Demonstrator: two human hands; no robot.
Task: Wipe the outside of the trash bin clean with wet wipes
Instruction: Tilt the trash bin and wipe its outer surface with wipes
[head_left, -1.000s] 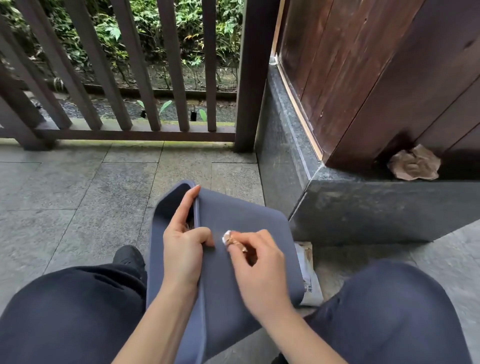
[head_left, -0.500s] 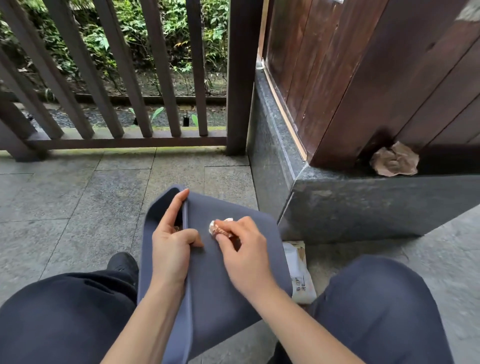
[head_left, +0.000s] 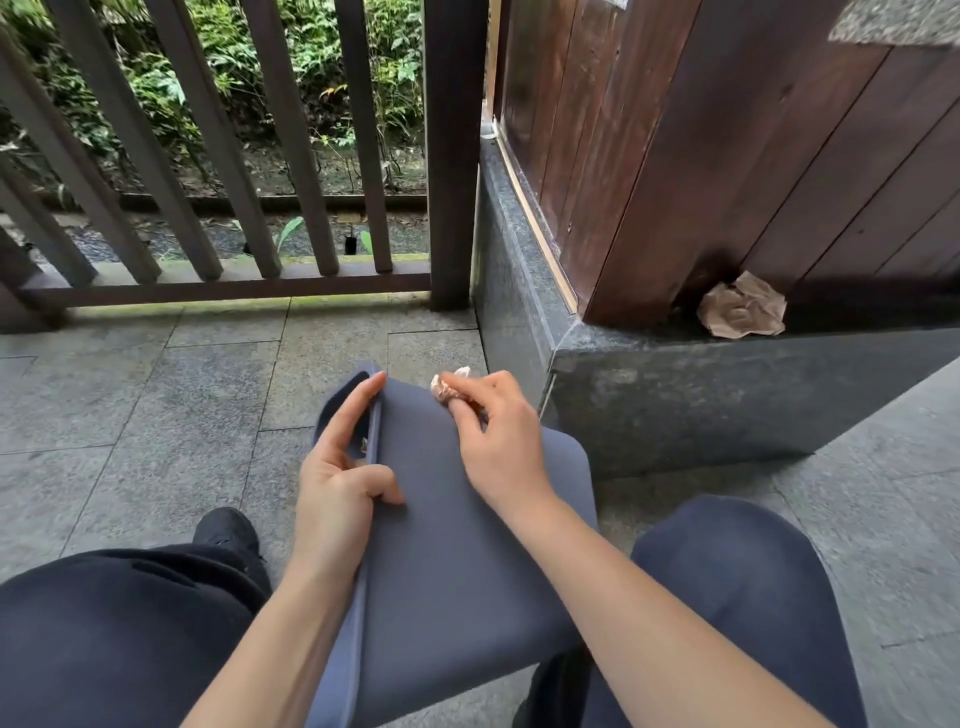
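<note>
A dark blue-grey trash bin (head_left: 457, 551) lies tipped on its side between my knees, its open mouth facing left and away. My left hand (head_left: 337, 467) grips the bin's rim, thumb on the outer wall and fingers along and inside the opening. My right hand (head_left: 493, 436) pinches a crumpled, soiled wet wipe (head_left: 448, 383) and presses it on the bin's outer wall near the far top edge.
A dark stone ledge (head_left: 675, 395) and brown wooden wall (head_left: 727, 156) rise to the right, with a crumpled brown paper (head_left: 743, 307) on the ledge. A wooden railing (head_left: 234, 156) stands ahead. Grey paving (head_left: 130, 415) lies to the left. My knees flank the bin.
My right hand has slid the wipe along the bin's wall away from me, up toward the far edge. The left hand keeps its hold on the rim. The wipes pack is out of sight.
</note>
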